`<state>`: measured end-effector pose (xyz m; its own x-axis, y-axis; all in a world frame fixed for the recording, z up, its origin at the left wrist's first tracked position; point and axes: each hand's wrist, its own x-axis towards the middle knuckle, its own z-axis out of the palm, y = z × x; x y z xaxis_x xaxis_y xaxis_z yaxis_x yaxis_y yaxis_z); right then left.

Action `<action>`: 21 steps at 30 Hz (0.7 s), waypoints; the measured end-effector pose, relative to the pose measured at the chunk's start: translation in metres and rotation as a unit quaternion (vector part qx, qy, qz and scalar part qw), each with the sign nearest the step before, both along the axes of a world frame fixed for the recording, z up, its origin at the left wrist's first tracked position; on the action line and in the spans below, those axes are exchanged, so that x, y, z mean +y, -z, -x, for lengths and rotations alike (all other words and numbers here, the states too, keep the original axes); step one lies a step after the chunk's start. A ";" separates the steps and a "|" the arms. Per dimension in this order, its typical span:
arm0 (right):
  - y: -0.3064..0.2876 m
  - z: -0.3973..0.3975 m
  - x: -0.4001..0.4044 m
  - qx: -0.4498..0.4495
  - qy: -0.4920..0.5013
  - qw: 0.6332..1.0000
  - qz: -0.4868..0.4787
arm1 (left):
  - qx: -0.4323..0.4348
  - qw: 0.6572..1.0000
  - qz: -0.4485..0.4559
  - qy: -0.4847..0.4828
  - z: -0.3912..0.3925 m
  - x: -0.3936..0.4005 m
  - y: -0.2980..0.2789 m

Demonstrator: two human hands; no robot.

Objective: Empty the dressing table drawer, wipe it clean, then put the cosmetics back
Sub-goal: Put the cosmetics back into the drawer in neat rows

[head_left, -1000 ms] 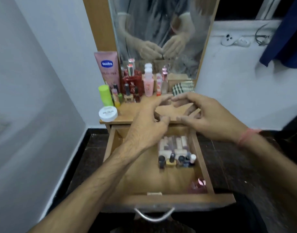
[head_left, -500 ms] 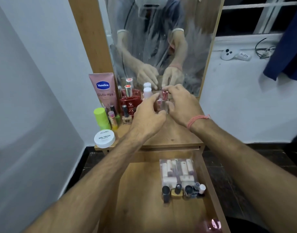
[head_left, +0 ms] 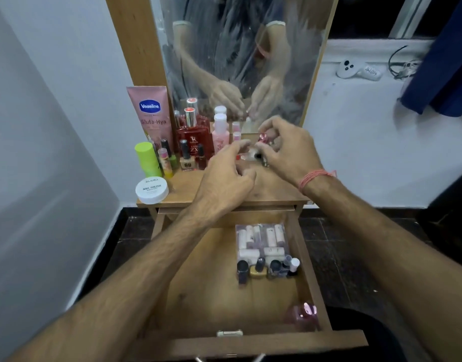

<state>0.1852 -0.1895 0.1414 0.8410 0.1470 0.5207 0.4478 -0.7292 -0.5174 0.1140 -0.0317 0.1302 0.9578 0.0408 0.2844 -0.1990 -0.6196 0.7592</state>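
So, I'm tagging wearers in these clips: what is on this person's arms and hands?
Both forearms are bare, with no sleeves reaching into the direct view. The right wrist carries a band of pinkish-orange thread, wound round several times. The left hand and its wrist wear nothing visible: no gloves, no watch. The right hand also has no glove; rings cannot be told.

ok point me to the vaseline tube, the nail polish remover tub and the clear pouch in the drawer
Vaseline tube (head_left: 152, 113), head view, on the pink front just below the blue logo.
Nail polish remover tub (head_left: 152, 188), head view, on the white lid.
Clear pouch (head_left: 261, 239), head view, on its plastic front over the small tubes.
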 end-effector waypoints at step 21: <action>0.039 0.017 0.022 0.059 0.029 0.998 0.016 | 0.170 0.953 0.247 -0.038 -0.025 -0.002 0.023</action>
